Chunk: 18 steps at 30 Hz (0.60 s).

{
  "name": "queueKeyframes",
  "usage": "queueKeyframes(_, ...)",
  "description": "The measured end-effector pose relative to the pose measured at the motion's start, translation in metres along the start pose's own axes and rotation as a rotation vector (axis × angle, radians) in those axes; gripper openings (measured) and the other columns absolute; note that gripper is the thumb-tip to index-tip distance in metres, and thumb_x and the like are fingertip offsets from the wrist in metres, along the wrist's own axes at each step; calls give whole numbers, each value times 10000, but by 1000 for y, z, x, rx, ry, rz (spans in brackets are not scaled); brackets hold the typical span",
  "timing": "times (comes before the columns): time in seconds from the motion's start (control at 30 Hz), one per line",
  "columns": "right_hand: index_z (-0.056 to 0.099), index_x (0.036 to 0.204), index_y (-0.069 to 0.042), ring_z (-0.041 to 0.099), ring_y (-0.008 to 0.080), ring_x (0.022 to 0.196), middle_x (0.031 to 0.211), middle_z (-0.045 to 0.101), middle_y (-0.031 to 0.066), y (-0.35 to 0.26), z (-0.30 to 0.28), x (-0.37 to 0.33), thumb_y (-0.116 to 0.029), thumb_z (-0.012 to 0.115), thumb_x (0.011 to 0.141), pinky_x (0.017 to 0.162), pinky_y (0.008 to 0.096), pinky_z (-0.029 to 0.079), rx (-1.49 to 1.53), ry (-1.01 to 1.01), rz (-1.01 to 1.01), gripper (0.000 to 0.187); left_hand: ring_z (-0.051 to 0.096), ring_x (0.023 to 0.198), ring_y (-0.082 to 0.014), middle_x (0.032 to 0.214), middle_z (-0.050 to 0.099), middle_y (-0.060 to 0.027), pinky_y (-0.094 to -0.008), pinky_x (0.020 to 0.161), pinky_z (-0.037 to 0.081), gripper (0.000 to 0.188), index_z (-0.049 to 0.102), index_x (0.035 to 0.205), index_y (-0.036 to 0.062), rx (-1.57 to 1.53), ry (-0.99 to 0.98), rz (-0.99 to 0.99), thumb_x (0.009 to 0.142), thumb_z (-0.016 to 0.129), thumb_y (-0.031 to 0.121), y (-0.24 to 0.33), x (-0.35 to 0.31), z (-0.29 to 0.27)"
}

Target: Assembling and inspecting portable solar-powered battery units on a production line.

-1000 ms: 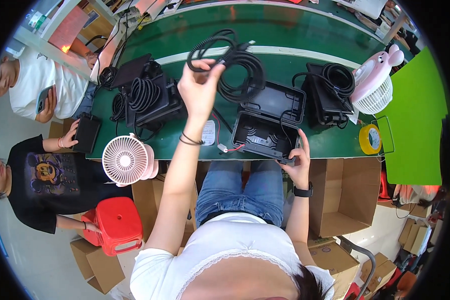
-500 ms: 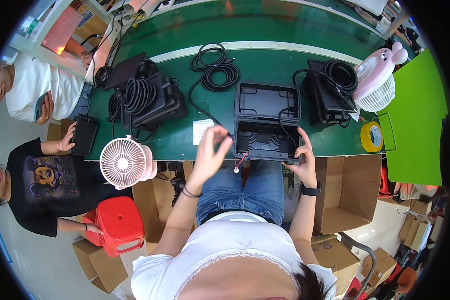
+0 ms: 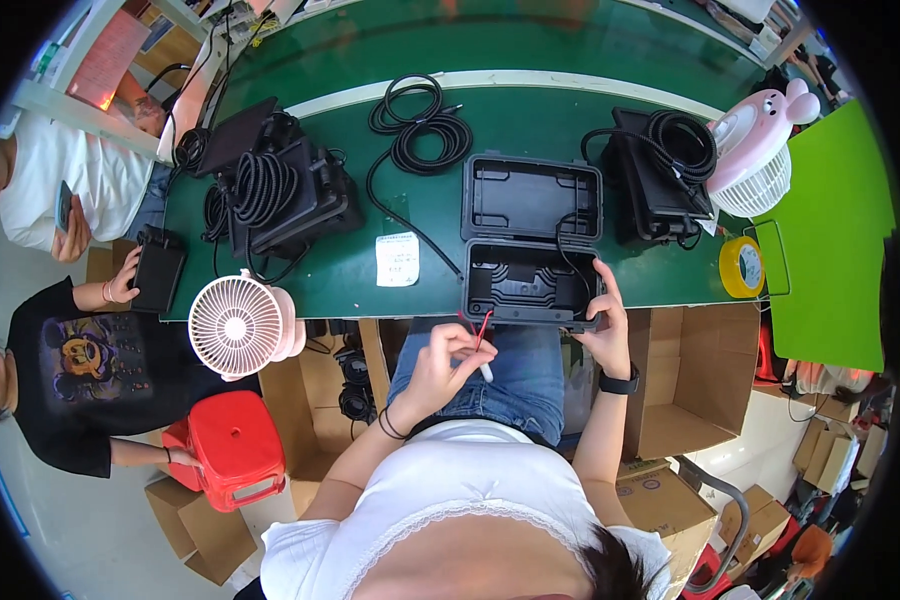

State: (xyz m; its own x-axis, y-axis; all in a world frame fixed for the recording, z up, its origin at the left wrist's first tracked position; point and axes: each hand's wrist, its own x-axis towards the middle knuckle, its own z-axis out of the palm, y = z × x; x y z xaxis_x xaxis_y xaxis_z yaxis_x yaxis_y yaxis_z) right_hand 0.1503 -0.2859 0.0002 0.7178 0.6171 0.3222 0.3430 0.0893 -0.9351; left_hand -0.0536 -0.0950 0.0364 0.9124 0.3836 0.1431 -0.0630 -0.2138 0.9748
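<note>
A: How far along is the black box (image 3: 535,282) looking?

B: It's sitting at the near edge of the green bench (image 3: 530,125), with its lid (image 3: 533,195) lying back. The long black cable (image 3: 435,142) is already reaching its left wall; the rest is lying looped farther back.

A: And the hands?

B: The left hand (image 3: 440,372) is pinching the red wires (image 3: 484,328) just outside the near wall — a white connector (image 3: 486,372) is showing below the fingertips. The right hand (image 3: 606,328) is gripping the box's near right corner.

A: So what's looking undone?

B: The wiring, I'd judge: those red wires are hanging out over the near wall, and the lid isn't covering anything. A thin black lead (image 3: 560,240) is running inside, but I can't tell where it's ending.

A: Anything further along?

B: Probably the black units on the left (image 3: 310,195) and right (image 3: 650,190) — they're standing with cables coiled on top.
</note>
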Motion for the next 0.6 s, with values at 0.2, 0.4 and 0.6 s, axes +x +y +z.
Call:
queueKeyframes(0.2, 456, 754, -114, 470, 245, 1249, 1489, 320, 238, 4, -1, -4, -67, 863, 589, 995, 306, 355, 15, 2, 35, 442, 416, 1326, -274, 1482, 341, -178, -352, 1079, 369, 511, 310, 1441, 11, -840, -289, -228, 1015, 421, 270, 34, 31, -23)
queueKeyframes(0.4, 454, 757, -113, 385, 302, 1340, 1483, 322, 243, -2, -2, 0, -33, 853, 574, 1035, 347, 321, 13, -20, 61, 446, 447, 1302, -255, 1485, 338, -158, -331, 1062, 382, 574, 252, 1474, 13, -485, -343, -160, 963, 506, 73, 37, 69, -15)
queueKeyframes(0.6, 482, 769, -79, 555, 136, 959, 1477, 362, 183, -6, -2, 2, 130, 696, 539, 773, 243, 438, -47, 0, -41, 377, 641, 911, -259, 1116, 560, -167, -346, 800, 492, 523, 470, 1315, -16, 687, -254, 28, 885, 638, 230, 70, 76, 8)
